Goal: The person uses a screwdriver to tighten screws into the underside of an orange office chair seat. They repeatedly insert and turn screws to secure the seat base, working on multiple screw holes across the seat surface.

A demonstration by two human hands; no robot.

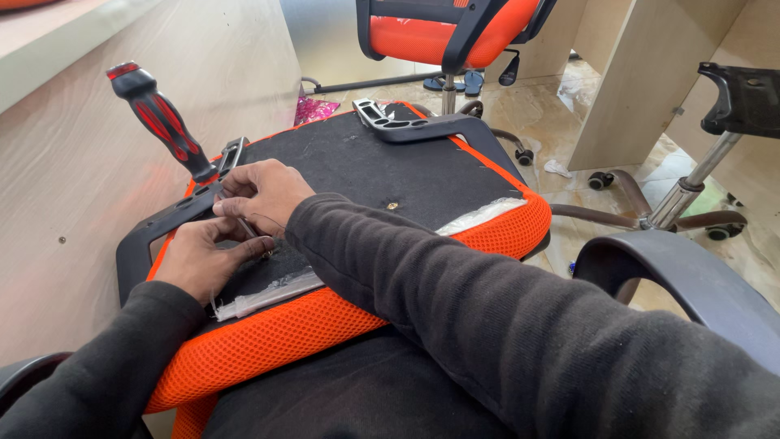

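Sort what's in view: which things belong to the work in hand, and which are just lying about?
In use: screwdriver, upturned orange seat cushion, black armrest bracket, left hand, right hand.

Lying about: second armrest, orange chair, chair base, sandals.

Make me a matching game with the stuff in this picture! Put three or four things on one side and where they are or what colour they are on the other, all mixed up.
Things:
1. screwdriver handle
2. seat cushion
3. loose armrest
4. other chair

Clues:
A. grey, lying on the far edge of the seat
B. red and black, sticking up
C. orange mesh edge, lying on the lap
D. standing on the floor behind

Pairs: 1-B, 2-C, 3-A, 4-D
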